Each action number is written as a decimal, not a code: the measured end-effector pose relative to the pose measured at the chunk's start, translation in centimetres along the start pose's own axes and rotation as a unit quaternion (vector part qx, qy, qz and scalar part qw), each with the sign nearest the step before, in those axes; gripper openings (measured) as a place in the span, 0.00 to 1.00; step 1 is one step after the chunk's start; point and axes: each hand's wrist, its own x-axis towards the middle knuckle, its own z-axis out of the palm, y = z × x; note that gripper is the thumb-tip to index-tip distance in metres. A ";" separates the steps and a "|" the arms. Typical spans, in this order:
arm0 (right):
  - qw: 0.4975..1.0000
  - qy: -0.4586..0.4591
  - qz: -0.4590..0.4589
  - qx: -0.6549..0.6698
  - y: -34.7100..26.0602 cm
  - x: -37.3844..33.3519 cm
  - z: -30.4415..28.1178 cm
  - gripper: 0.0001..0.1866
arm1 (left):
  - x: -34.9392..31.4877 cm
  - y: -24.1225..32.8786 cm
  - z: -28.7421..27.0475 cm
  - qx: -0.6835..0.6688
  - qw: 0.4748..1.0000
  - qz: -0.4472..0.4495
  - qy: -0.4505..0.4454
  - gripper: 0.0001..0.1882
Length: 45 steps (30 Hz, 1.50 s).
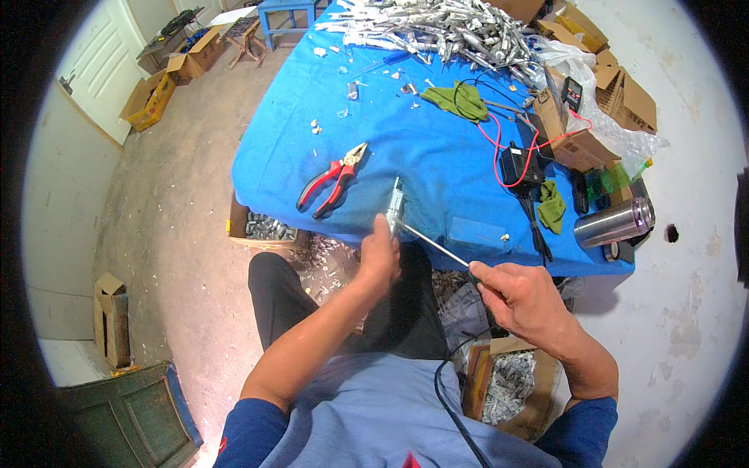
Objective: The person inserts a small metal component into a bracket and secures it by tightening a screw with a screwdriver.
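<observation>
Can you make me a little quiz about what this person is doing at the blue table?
1. True or false: the left hand holds a small silvery part at the edge of the blue table.
2. What does the right hand hold? A) red pliers B) a screwdriver C) a green cloth
3. Fill in: the red-handled pliers lie on the table to the ____ of the silvery part.

Key: 1 true; 2 B; 3 left
</observation>
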 end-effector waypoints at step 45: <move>0.996 0.067 -0.002 0.063 1.6 -0.6 4.1 0.16 | 1.5 0.0 -1.1 0.042 0.998 0.036 0.011 0.34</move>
